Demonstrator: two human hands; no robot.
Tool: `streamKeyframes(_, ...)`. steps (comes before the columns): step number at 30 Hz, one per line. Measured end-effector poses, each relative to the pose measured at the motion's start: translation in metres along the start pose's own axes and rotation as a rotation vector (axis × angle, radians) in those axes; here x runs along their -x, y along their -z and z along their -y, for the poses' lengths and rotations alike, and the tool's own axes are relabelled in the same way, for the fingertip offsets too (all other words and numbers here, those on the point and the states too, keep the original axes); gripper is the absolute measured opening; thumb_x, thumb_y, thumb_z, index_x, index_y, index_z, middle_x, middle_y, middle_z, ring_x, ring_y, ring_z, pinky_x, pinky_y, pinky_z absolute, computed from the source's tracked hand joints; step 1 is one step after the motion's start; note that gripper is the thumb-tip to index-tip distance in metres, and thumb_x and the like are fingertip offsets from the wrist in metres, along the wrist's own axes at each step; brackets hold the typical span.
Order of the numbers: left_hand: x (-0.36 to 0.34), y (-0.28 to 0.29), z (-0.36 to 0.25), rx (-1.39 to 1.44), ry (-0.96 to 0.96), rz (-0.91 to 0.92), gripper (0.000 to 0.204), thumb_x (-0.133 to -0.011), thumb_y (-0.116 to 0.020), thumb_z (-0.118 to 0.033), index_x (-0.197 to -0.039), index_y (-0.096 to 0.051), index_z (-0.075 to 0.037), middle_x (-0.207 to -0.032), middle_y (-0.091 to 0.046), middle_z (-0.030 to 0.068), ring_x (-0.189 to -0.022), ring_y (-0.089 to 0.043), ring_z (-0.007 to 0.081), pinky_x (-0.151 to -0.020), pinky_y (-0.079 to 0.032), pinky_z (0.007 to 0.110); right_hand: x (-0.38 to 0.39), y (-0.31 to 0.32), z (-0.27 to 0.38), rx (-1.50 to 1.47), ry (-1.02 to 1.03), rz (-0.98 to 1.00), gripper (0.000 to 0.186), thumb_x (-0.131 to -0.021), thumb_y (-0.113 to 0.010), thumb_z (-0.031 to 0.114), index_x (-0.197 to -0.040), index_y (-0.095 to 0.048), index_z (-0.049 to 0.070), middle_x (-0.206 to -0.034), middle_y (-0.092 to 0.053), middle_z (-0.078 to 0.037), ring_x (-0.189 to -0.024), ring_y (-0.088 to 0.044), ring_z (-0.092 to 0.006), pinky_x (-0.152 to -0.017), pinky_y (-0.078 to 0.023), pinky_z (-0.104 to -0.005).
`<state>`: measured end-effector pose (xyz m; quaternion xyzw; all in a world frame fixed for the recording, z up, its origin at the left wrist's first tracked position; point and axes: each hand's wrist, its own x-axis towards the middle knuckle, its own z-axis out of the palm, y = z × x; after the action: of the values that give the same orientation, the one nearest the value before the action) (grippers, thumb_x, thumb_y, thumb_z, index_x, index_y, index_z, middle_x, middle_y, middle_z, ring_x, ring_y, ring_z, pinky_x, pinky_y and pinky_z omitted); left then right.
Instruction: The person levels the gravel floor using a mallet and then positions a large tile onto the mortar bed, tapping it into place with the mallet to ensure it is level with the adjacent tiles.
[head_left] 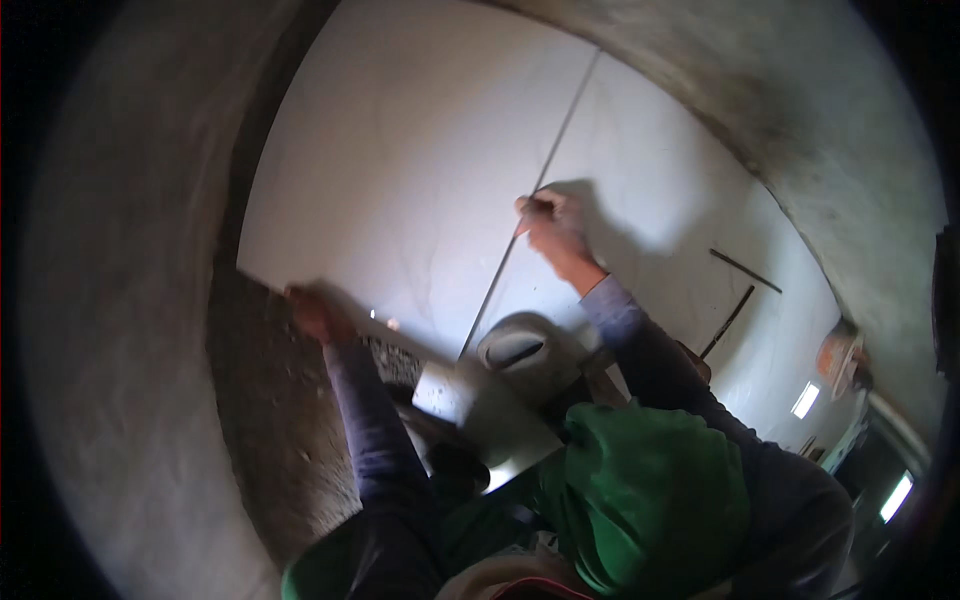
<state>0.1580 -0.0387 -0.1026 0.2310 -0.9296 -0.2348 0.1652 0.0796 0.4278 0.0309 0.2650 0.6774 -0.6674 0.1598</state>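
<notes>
A large white tile (pixel 400 150) lies along the wall, and a straight dark gap parts it from a second white tile (pixel 660 150) to its right. At the near-left corner of the first tile is my left hand (pixel 322 316), its fingers closed over the edge; the fingertips are partly hidden. My right hand (pixel 560 235) rests over the gap with fingers pinched together. Something small and dark shows between these fingers, too blurred to name. Below the right hand sits a grey object with an oval opening (pixel 515 348), touching a pale flat piece (pixel 440 393).
Rough bare ground (pixel 280 400) runs along the left wall (pixel 130 300). Two thin dark strips, one far (pixel 745 270) and one near (pixel 728 322), lie on the right tile. An orange-and-white object (pixel 842 358) stands by the right wall. Green cloth (pixel 655 490) covers my leg.
</notes>
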Motion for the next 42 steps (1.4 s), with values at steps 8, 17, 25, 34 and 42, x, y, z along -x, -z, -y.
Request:
streamKeyframes(8,0.005,0.004,-0.040,0.385,0.460,0.141,0.042,-0.106,-0.051,-0.039,-0.116,-0.066,-0.002,-0.076,-0.070,0.0233,-0.064,-0.067,0.0317,-0.056,-0.051,0.046,0.004,0.022,0.000,-0.030,0.074,0.006,0.014,-0.095,-0.068,0.009,-0.090,-0.069,-0.004,-0.071,-0.069,-0.011,-0.048,-0.047,-0.0087,-0.045,-0.034,-0.0247)
streamKeyframes(17,-0.019,0.031,-0.095,0.240,0.707,0.253,0.064,-0.105,-0.048,-0.051,-0.137,-0.053,0.004,-0.129,-0.057,0.0267,-0.119,-0.055,0.0353,-0.100,-0.045,0.047,0.002,0.010,0.008,0.203,0.061,-0.072,0.021,-0.094,-0.065,0.012,-0.093,-0.068,-0.009,-0.072,-0.071,-0.016,-0.051,-0.058,-0.0156,-0.049,-0.046,-0.0280)
streamKeyframes(25,-0.014,0.066,-0.140,0.349,0.968,0.327,0.076,-0.105,-0.045,-0.053,-0.150,-0.044,0.009,-0.157,-0.042,0.0305,-0.147,-0.041,0.0415,-0.119,-0.034,0.048,-0.005,0.016,0.010,0.438,0.039,-0.105,0.032,-0.091,-0.068,0.026,-0.089,-0.065,-0.005,-0.069,-0.071,-0.018,-0.046,-0.063,-0.0220,-0.043,-0.051,-0.0295)
streamKeyframes(34,-0.006,0.079,-0.126,0.380,0.834,0.561,0.072,-0.109,-0.037,-0.048,-0.146,-0.047,0.013,-0.155,-0.044,0.0314,-0.148,-0.039,0.0436,-0.121,-0.031,0.048,-0.023,0.026,0.008,0.731,0.092,-0.082,0.041,-0.099,-0.058,0.031,-0.080,-0.065,-0.005,-0.065,-0.069,-0.018,-0.045,-0.062,-0.0223,-0.041,-0.049,-0.0311)
streamKeyframes(42,0.024,0.061,-0.090,1.012,0.810,0.508,0.058,-0.106,-0.052,-0.052,-0.136,-0.064,-0.005,-0.117,-0.071,0.0098,-0.110,-0.065,0.0214,-0.093,-0.052,0.038,-0.060,0.063,-0.006,0.864,0.232,0.094,0.041,-0.100,-0.062,0.040,-0.076,-0.062,0.006,-0.060,-0.065,-0.011,-0.043,-0.061,-0.0200,-0.039,-0.049,-0.0330)
